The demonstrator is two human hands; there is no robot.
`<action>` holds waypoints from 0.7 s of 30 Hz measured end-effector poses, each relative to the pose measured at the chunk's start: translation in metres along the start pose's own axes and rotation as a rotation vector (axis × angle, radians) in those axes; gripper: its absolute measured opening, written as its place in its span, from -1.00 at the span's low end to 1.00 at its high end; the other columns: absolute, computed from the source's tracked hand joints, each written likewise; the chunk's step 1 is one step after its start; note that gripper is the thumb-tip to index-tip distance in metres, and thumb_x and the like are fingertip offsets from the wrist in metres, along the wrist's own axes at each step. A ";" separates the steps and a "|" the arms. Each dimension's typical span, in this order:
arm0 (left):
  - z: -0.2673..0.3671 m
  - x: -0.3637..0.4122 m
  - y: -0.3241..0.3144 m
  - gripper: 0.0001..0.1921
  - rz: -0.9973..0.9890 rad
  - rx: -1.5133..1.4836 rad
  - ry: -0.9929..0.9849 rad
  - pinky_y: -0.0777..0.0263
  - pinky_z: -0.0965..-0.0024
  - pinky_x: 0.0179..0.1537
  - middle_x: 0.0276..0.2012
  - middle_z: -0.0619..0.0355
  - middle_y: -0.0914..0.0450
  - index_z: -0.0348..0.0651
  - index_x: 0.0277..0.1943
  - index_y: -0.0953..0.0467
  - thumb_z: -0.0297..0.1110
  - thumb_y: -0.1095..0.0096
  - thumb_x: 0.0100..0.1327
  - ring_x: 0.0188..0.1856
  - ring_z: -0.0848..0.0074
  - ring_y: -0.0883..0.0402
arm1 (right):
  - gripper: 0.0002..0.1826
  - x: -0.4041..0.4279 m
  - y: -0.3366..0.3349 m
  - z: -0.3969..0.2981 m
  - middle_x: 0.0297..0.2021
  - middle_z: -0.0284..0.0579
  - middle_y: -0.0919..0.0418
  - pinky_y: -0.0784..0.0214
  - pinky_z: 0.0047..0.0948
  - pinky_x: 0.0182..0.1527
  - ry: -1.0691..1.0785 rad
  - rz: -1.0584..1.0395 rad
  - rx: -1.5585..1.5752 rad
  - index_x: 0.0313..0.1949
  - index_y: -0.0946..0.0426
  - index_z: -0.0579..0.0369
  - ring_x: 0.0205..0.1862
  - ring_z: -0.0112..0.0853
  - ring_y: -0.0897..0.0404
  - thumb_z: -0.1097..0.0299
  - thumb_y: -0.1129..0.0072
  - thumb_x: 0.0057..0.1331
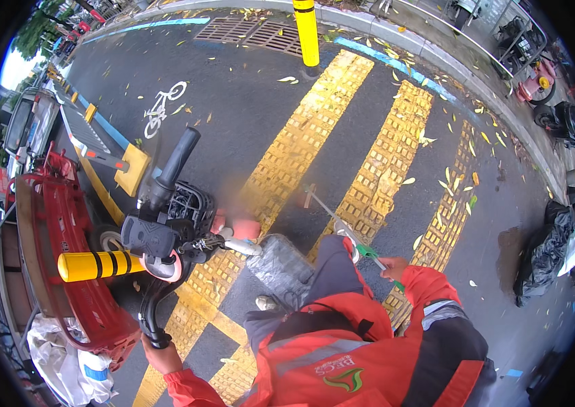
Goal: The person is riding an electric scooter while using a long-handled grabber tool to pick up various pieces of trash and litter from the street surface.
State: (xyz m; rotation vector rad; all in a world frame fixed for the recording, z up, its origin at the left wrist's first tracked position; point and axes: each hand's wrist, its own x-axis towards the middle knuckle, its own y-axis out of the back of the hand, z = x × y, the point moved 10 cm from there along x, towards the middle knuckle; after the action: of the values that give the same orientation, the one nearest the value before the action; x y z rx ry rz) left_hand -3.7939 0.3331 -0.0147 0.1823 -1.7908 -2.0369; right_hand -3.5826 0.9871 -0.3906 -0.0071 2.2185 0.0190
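My left hand [164, 355] is closed around the lower end of the curved black handlebar [151, 310] of a small electric scooter. The scooter's other grip [178, 158] points away from me, and a black wire basket [189, 206] sits at its front. In my right hand [393, 268] is a long thin metal rod [336, 217] with a green part near my fingers, its far end low over the road. A grey plastic-wrapped bundle [282, 264] lies on or by the scooter's footboard, beside my legs; its exact support cannot be told.
A red cargo tricycle [76, 244] stands at the left, with white sacks [56, 351] near it. Yellow bollards [95, 266] rise at left and ahead [308, 35]. Black garbage bags [542, 254] lie at right, by the kerb [521, 132]. Yellow raised strips [313, 127] cross the road.
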 end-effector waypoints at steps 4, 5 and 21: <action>0.009 0.003 -0.004 -0.36 -0.016 -0.052 -0.074 -0.45 0.17 0.02 -0.08 -0.13 -0.64 -0.29 0.23 -0.42 -0.50 -0.37 0.01 -0.04 0.03 -0.64 | -0.32 -0.008 0.005 -0.009 -0.37 -0.30 -0.59 -0.43 -0.49 -0.37 -0.031 0.097 -0.113 0.35 -0.42 -0.22 -0.46 -0.54 -0.52 0.44 -0.26 0.19; 0.010 0.004 -0.007 -0.35 -0.036 -0.072 -0.087 -0.45 0.16 0.02 -0.10 -0.12 -0.64 -0.30 0.24 -0.41 -0.51 -0.36 0.00 -0.05 0.03 -0.64 | -0.31 -0.011 0.004 -0.018 -0.40 -0.33 -0.56 -0.40 -0.52 -0.38 -0.024 0.086 -0.117 0.36 -0.41 -0.28 -0.47 -0.57 -0.49 0.45 -0.24 0.21; 0.155 0.032 -0.014 -0.53 -0.296 0.090 -0.258 -0.48 0.07 -0.06 -0.11 -0.11 -0.68 -0.26 0.04 -0.56 -0.19 -0.39 0.11 -0.13 0.09 -0.68 | -0.29 -0.105 -0.035 -0.061 -0.27 -0.18 -0.69 -0.43 -0.44 -0.21 0.117 0.551 -0.085 0.34 -0.43 -0.37 -0.27 -0.49 -0.60 0.47 -0.26 0.18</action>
State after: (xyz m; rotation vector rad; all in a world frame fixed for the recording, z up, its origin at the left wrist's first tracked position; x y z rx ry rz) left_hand -3.8824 0.4640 0.0020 0.2316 -2.1223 -2.2703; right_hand -3.5676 0.9512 -0.2700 0.5673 2.2678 0.4250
